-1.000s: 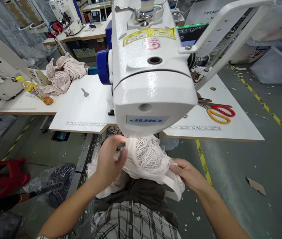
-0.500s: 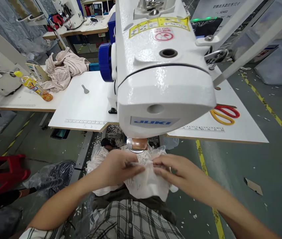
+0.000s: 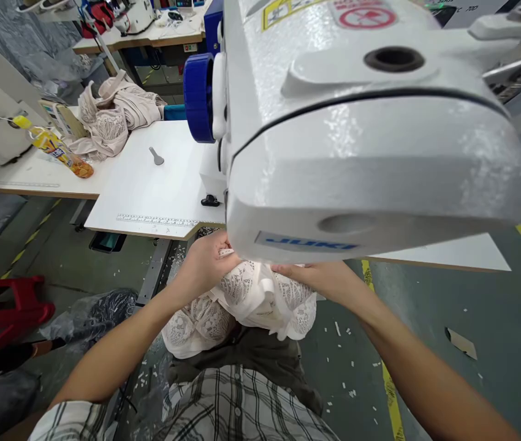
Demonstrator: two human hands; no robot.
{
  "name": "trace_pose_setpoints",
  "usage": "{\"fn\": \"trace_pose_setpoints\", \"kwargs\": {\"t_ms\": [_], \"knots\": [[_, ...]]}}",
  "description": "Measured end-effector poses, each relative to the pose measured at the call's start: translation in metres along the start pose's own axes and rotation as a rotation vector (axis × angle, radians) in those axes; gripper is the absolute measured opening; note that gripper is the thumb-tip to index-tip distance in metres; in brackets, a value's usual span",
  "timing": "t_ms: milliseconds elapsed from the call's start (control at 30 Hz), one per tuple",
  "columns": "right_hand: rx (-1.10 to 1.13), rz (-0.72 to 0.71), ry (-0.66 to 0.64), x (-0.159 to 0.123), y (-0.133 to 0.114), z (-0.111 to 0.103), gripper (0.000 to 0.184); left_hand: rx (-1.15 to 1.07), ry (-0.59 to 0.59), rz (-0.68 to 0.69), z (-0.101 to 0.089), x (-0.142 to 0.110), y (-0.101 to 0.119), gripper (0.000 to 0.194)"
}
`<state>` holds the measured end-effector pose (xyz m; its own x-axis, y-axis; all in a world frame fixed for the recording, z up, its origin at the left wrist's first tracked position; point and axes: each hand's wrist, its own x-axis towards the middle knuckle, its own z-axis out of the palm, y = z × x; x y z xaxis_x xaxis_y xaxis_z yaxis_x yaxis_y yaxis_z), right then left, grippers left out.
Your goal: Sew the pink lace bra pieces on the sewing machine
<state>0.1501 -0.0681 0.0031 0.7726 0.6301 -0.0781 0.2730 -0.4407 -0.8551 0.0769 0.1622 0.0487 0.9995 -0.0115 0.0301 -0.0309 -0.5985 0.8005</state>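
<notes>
A cream lace bra [image 3: 260, 300] hangs between my hands, below the front of the white sewing machine [image 3: 361, 165]. My left hand [image 3: 208, 260] pinches its upper left edge, thumb and fingers closed on the fabric. At the upper right edge my right hand [image 3: 320, 278] grips the bra with the thumb along it; its fingertips are partly hidden under the machine head. More cream lace fabric [image 3: 196, 324] lies at the left over my lap. The needle area is hidden behind the machine head.
The white tabletop [image 3: 150, 190] carries a grey flat tool [image 3: 156, 156]. A drink bottle [image 3: 60, 150] and a heap of beige bras [image 3: 113, 113] are at the left. A red stool [image 3: 7, 312] stands on the floor, with plastic bags [image 3: 99, 318] near it.
Both hands have moved forward, up to the machine head, taking the bra along. Its lace cups now show spread out. The view has shifted closer to the machine.
</notes>
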Motion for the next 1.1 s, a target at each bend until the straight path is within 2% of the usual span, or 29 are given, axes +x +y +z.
{"fn": "trace_pose_setpoints", "kwargs": {"t_ms": [167,267,367,600,700,767,867,967,1033,1100], "knots": [[0.026,-0.098,-0.001,0.008,0.013,0.002,0.033,0.086,0.024,0.034,-0.001,0.006,-0.006,0.009],[0.051,-0.089,0.017,0.009,0.013,0.002,0.03,0.1,0.028,0.037,-0.001,0.008,-0.009,0.007],[0.102,-0.063,-0.018,0.009,0.008,0.0,0.027,0.11,0.025,0.044,-0.002,0.009,-0.008,0.005],[0.161,-0.012,-0.063,0.008,-0.003,-0.003,0.039,0.112,-0.03,-0.018,-0.005,0.009,-0.001,0.015],[0.172,-0.017,-0.039,0.009,-0.001,-0.002,0.042,0.131,-0.052,-0.059,-0.008,0.009,-0.001,0.018],[0.189,-0.002,-0.01,0.009,0.007,0.003,0.043,0.136,-0.029,-0.025,-0.011,0.009,-0.002,0.023],[0.344,0.088,0.065,0.008,0.033,0.023,0.059,0.139,0.021,0.067,-0.013,0.008,-0.007,0.026],[0.734,0.206,0.067,0.003,0.07,0.059,0.091,0.159,0.029,0.05,-0.014,0.006,-0.011,0.017],[1.013,0.247,-0.065,-0.004,0.093,0.084,0.105,0.187,0.034,0.006,-0.013,0.005,-0.014,0.012],[1.176,0.27,-0.21,-0.013,0.108,0.103,0.1,0.2,0.05,-0.009,-0.012,0.006,-0.015,0.01]]}}
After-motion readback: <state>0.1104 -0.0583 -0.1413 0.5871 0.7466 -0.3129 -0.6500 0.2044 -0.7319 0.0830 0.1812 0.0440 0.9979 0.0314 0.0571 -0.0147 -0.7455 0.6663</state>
